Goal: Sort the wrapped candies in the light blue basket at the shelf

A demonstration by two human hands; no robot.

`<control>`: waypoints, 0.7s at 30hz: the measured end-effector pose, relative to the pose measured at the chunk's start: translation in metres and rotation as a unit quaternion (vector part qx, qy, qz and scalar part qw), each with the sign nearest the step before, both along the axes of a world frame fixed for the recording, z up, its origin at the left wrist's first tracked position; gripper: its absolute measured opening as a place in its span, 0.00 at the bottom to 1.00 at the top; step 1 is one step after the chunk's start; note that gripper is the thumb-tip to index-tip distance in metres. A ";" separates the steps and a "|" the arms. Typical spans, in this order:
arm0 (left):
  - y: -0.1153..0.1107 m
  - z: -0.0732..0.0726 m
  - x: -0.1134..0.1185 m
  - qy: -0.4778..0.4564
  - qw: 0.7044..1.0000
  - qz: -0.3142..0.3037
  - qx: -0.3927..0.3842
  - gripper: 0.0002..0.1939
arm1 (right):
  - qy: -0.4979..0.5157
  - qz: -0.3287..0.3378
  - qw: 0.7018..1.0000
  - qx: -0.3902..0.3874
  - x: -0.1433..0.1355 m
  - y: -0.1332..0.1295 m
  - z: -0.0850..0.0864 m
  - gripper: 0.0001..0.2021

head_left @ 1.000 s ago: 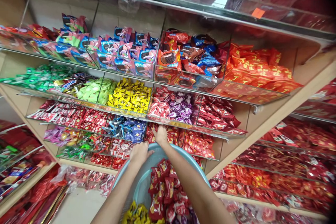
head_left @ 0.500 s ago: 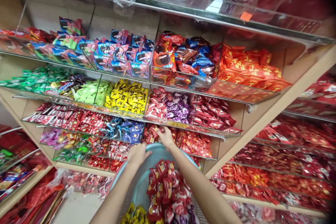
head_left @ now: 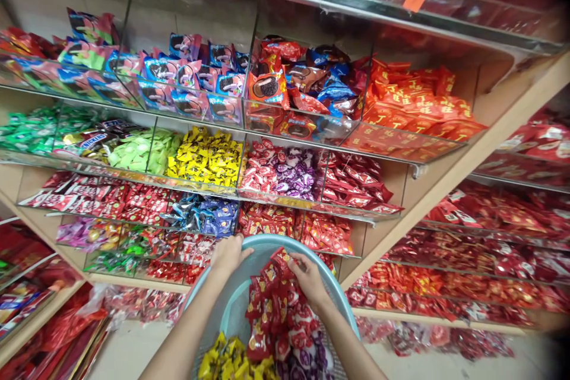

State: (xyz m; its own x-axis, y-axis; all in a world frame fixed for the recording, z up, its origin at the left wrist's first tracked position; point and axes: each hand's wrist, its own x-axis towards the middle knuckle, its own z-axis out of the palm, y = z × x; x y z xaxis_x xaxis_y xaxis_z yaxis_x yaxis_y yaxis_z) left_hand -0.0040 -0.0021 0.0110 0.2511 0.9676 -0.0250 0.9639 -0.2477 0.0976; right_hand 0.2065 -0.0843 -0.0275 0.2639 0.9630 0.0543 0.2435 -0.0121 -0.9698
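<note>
A light blue plastic basket (head_left: 351, 314) stands low in the middle of the view, holding yellow-wrapped candies (head_left: 231, 359), red-wrapped candies (head_left: 267, 309) and purple-and-white ones (head_left: 307, 356). My left hand (head_left: 228, 256) grips the basket's rim at its far left side. Over the basket, my right hand (head_left: 306, 276) is closed on a red candy packet (head_left: 281, 258) at the top of the red heap. Just beyond the rim, a shelf compartment holds similar red packets (head_left: 267, 219).
Tiered shelves with clear dividers (head_left: 249, 65) hold yellow candies (head_left: 205, 160), green candies (head_left: 142, 148), cookie packs (head_left: 267, 88) and orange-red packets (head_left: 414, 101). More red packets fill shelves at right. Bagged goods lie on the floor below.
My right hand has moved from the lower shelf compartment back over the basket, with a red packet in its fingers. My left hand stays at the rim. The view has shifted slightly.
</note>
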 end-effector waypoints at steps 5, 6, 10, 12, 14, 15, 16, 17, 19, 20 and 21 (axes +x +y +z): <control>-0.001 0.001 0.000 0.002 1.000 -0.003 0.000 0.22 | -0.108 -0.007 0.994 0.005 0.001 0.003 -0.022 0.18; -0.001 0.001 0.000 0.003 1.000 -0.005 0.002 0.22 | -0.134 -0.013 0.991 0.004 0.000 0.003 -0.024 0.17; -0.001 0.000 0.000 0.003 1.000 -0.009 0.013 0.23 | -0.221 -0.037 0.975 -0.010 -0.007 0.001 -0.026 0.15; -0.001 -0.001 -0.001 0.003 1.000 -0.011 0.018 0.23 | -0.241 -0.029 0.970 -0.020 -0.010 -0.001 -0.024 0.15; -0.001 -0.002 -0.001 0.003 1.000 -0.011 0.020 0.24 | -0.253 -0.019 0.967 -0.022 -0.011 -0.003 -0.021 0.14; 0.000 -0.002 -0.001 0.004 1.000 -0.009 0.019 0.24 | -0.258 -0.017 0.966 -0.022 -0.010 -0.003 -0.019 0.13; 0.000 -0.002 -0.001 0.005 1.000 -0.006 0.016 0.24 | -0.260 -0.017 0.965 -0.021 -0.008 -0.004 -0.017 0.12; 0.000 -0.002 -0.001 0.005 1.000 -0.004 0.014 0.24 | -0.261 -0.019 0.965 -0.017 -0.005 -0.005 -0.014 0.12; 0.000 -0.002 -0.001 0.005 1.000 -0.003 0.011 0.24 | -0.264 -0.023 0.964 -0.004 0.000 -0.006 -0.009 0.12; 0.000 -0.002 0.000 0.004 1.000 -0.003 0.011 0.24 | -0.265 -0.023 0.964 0.002 0.003 -0.006 -0.006 0.13; 0.000 -0.002 0.000 0.002 1.000 -0.002 0.009 0.24 | -0.266 -0.021 0.964 0.006 0.005 -0.006 -0.003 0.13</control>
